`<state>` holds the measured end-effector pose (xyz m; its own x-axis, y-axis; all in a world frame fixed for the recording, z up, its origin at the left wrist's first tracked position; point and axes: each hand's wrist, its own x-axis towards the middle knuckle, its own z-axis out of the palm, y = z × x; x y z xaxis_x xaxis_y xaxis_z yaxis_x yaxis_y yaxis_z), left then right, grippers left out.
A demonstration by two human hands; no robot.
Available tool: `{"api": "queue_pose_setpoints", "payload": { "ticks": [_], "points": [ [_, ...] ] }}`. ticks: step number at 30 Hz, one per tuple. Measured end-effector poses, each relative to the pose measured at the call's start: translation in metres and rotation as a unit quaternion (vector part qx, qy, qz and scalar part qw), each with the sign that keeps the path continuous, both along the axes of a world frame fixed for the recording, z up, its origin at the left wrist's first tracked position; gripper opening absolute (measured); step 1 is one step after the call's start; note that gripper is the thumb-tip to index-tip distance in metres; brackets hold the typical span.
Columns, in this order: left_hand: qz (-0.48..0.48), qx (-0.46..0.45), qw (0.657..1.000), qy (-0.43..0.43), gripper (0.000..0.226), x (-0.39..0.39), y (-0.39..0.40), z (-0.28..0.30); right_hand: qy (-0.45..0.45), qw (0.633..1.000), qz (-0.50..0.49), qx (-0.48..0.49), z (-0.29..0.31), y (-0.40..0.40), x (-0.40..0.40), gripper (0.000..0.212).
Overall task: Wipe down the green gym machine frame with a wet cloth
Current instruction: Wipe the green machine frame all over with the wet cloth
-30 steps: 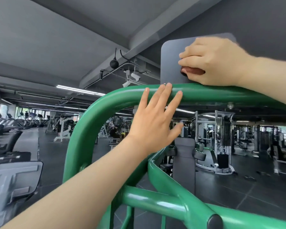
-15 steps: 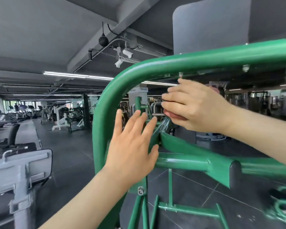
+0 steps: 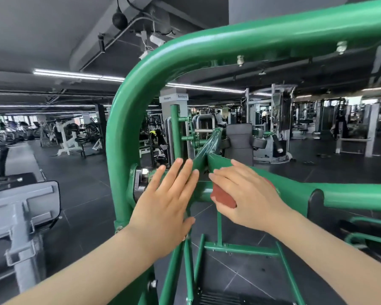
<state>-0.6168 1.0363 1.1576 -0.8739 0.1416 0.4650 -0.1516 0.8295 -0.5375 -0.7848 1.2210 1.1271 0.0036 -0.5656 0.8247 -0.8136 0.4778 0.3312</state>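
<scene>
Pressing: the right hand [image 3: 249, 194] holds a red cloth [image 3: 223, 198] against the green frame [image 3: 154, 69], fingers curled over the top of it, the cloth showing below the palm.
Cloth position: on the lower crossbar [image 3: 350, 194] of the frame, where that bar meets a narrower green arm [image 3: 207, 146] running away from the camera.
Left hand [image 3: 167, 201]: flat and released, fingers spread and straight, grasping nothing; it sits in front of the crossbar just left of the right hand, the fingertips near the green arm. Whether the palm touches metal cannot be told.
Hands together: side by side, close but apart, both forearms reaching in from the bottom of the view.
Frame: a thick green tube arches up from the left and across the top, above both hands; two bolts [image 3: 240, 60] show on its underside. Thinner green rails [image 3: 240, 249] run below the hands.
Left edge: a grey machine part [image 3: 20, 212] stands beside the frame.
Background: a dark tiled floor [image 3: 79, 186], rows of gym machines [image 3: 268, 128], long ceiling lights [image 3: 75, 74], a black padded backrest [image 3: 240, 139] beyond the green arm.
</scene>
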Motion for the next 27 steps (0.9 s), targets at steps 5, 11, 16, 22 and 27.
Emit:
{"api": "queue_pose_setpoints", "payload": {
  "ticks": [5, 11, 16, 22, 27],
  "points": [
    [-0.028, -0.019, 0.999, 0.042, 0.100, -0.004, -0.004, -0.008, 0.036, 0.999, 0.028, -0.030, -0.003, -0.024, 0.006, 0.032],
    [-0.014, -0.037, 0.998, 0.058, 0.088, -0.005, -0.006, -0.012, -0.019, 0.995, 0.005, -0.099, -0.006, -0.028, 0.009, 0.041],
    [-0.003, -0.044, 0.997, 0.062, 0.086, -0.005, -0.006, -0.012, -0.052, 0.978, -0.027, -0.201, -0.031, -0.024, 0.019, 0.040],
    [0.011, -0.055, 0.997, 0.052, 0.086, -0.002, -0.003, -0.011, -0.059, 0.984, 0.005, -0.171, -0.010, -0.059, 0.023, 0.023],
    [0.017, -0.060, 0.997, 0.051, 0.085, -0.001, -0.002, -0.009, -0.053, 0.981, 0.051, -0.177, -0.036, -0.038, 0.019, 0.040]
  ]
}}
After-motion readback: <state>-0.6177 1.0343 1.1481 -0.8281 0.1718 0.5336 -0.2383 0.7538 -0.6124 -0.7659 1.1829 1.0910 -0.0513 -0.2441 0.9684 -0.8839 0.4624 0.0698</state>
